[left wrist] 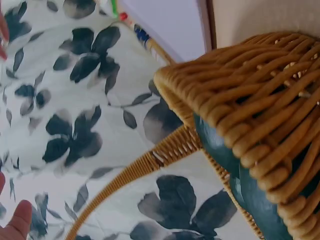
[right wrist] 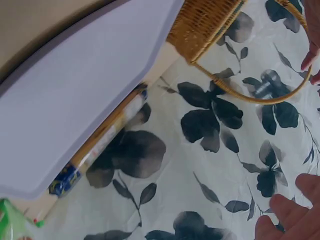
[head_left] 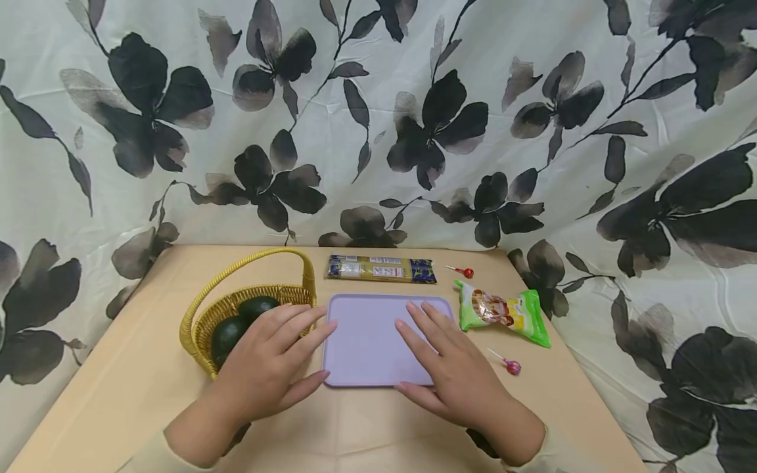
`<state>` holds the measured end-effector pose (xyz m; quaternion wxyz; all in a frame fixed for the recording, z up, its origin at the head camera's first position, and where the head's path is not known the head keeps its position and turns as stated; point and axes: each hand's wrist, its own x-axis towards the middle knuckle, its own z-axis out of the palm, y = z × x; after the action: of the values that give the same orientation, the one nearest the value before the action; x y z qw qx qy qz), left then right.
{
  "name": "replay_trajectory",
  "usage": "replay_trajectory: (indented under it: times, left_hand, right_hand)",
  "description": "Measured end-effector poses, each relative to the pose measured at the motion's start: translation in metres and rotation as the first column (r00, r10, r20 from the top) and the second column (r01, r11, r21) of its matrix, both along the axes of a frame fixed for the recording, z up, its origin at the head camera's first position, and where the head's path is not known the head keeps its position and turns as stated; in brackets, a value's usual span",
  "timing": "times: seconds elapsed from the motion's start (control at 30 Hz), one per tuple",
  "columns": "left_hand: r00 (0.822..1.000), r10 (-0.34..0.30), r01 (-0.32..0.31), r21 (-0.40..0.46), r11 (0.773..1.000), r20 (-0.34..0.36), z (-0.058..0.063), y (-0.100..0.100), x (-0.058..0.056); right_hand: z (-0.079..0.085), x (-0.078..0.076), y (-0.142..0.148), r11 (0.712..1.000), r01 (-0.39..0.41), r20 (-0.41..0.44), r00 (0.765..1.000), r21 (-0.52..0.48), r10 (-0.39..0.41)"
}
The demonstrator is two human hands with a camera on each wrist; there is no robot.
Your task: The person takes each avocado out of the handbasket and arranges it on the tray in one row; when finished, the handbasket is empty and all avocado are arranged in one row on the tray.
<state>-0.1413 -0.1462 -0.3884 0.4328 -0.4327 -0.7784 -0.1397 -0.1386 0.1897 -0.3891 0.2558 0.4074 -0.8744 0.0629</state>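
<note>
My left hand (head_left: 275,364) hovers with fingers spread beside a yellow wicker basket (head_left: 201,315), covering part of its front side in the head view. Inside the basket lie dark green avocados (head_left: 257,307), also seen through its rim in the left wrist view. My right hand (head_left: 458,371) is held over the right part of a lilac tray (head_left: 367,341), fingers apart and holding nothing. Whether either hand touches anything below it cannot be told. In the right wrist view a few right fingertips (right wrist: 287,215) show at the lower corner.
Behind the tray lies a long pack of dried noodles (head_left: 381,269). To the right are a red lollipop (head_left: 467,272), a green-and-white snack bag (head_left: 503,312) and a pink lollipop (head_left: 512,366). A floral cloth (head_left: 355,164) hangs behind the table.
</note>
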Motion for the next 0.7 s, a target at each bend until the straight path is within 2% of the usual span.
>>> replay_trajectory:
  times: [0.3, 0.5, 0.7]
  left_hand:
    - [0.999, 0.008, 0.001, 0.166, 0.986, -0.053, 0.014, -0.008, 0.000]
    - [0.997, 0.038, -0.017, 0.266, 0.964, -0.074, 0.018, -0.015, 0.001]
    - [0.991, 0.103, -0.067, 0.356, 0.932, -0.083, 0.017, -0.024, 0.001]
  right_hand:
    - [0.001, -0.006, -0.018, 0.990, -0.044, 0.070, 0.996, -0.136, 0.054]
    - [0.001, -0.011, -0.030, 0.971, -0.071, 0.109, 0.989, -0.229, 0.099]
    - [-0.001, -0.016, -0.043, 0.955, -0.056, 0.197, 0.973, -0.291, 0.117]
